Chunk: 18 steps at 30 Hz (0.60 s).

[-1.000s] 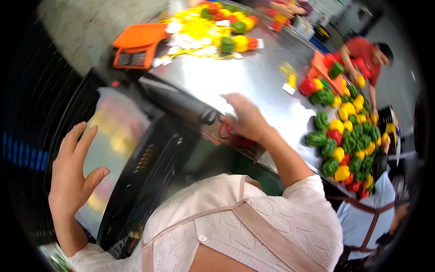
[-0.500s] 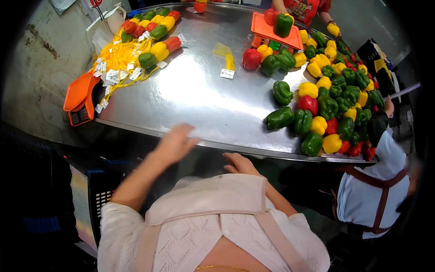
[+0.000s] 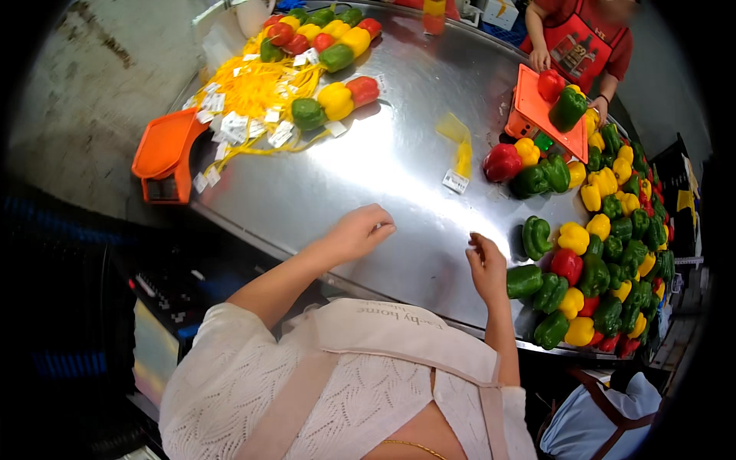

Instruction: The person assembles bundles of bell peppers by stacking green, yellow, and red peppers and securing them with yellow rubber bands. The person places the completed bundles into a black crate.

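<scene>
My left hand (image 3: pixel 364 232) hovers over the near edge of the steel table (image 3: pixel 322 195), fingers loosely bent, a gap at the thumb and nothing visible in it. My right hand (image 3: pixel 488 264) is raised just left of the bell pepper pile, half curled with its fingers apart, and looks bare. Nearest to it lie green bell peppers (image 3: pixel 524 281). Beyond both hands, a yellow net bag (image 3: pixel 461 149) with a white label lies flat. A red pepper (image 3: pixel 503 162), a yellow one and green ones sit to its right.
At left, an orange scale (image 3: pixel 165 153) stands by a heap of yellow nets (image 3: pixel 257 92) with white tags. Netted pepper sets (image 3: pixel 336 101) lie beside it. Another orange scale (image 3: pixel 521 107) carries peppers, near a person in a red apron (image 3: pixel 579 46). Someone in light blue (image 3: pixel 598 418) is at lower right.
Both my hands have moved forward and up over the table, the right one toward the peppers. My view has turned, so the table appears tilted. The person in red shows more fully beside the far scale.
</scene>
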{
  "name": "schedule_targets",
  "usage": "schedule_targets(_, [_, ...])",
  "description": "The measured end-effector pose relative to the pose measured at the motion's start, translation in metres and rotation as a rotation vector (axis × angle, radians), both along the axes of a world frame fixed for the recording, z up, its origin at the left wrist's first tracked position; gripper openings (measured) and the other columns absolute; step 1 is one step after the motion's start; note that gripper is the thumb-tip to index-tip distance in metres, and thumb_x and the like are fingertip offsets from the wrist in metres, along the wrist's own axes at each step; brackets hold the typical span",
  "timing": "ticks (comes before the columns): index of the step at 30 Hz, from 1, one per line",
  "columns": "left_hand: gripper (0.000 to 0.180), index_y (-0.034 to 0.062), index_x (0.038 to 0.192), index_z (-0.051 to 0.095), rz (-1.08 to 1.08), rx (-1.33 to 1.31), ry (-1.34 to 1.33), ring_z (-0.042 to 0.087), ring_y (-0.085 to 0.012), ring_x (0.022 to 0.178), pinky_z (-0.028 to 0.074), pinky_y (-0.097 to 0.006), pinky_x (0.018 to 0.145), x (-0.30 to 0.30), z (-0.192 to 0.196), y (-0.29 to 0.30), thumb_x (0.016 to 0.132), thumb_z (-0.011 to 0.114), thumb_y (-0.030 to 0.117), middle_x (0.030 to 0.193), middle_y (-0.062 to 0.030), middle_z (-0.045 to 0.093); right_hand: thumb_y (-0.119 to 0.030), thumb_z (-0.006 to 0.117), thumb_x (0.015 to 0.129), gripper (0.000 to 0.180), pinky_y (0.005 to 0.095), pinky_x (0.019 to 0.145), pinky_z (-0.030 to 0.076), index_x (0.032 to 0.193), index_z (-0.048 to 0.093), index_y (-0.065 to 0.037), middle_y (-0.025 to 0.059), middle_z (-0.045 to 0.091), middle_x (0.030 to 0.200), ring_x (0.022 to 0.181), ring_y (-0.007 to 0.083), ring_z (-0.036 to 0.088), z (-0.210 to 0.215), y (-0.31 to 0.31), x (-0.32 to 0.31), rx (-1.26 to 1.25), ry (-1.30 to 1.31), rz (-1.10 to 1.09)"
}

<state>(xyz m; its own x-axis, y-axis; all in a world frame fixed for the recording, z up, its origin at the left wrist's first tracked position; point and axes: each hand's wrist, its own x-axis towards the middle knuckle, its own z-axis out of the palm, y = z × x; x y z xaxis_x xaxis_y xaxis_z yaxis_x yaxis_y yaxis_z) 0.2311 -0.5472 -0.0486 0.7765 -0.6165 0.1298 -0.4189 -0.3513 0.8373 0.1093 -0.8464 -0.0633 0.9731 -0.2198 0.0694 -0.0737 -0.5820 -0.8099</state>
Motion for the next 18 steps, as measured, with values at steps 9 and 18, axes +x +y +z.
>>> schedule_targets(9, [0.012, 0.0064, 0.098, 0.069, -0.098, 0.075, 0.212, 0.061, -0.0225, 0.076, 0.049, -0.033, 0.069, 0.062, -0.054, -0.023, 0.090, 0.068, 0.016, 0.085, -0.0095, 0.064, -0.012, 0.065, 0.088, 0.039, 0.0445, 0.091, 0.049, 0.124, 0.057, -0.001, 0.0217, 0.060, 0.117, 0.106, 0.0383, 0.060, -0.006, -0.036, 0.226, -0.405, -0.076, -0.045])
schedule_targets(18, [0.046, 0.0036, 0.129, 0.057, 0.189, -0.359, 0.145, 0.061, -0.0181, 0.085, 0.052, -0.030, 0.073, 0.170, -0.079, -0.105, 0.086, 0.072, 0.012, 0.126, -0.0115, 0.051, -0.012, 0.062, 0.084, 0.046, 0.0432, 0.081, 0.051, 0.129, 0.056, -0.002, 0.0195, 0.067, 0.096, 0.089, 0.0360, 0.065, -0.056, -0.042, 0.312, -0.295, 0.201, -0.101])
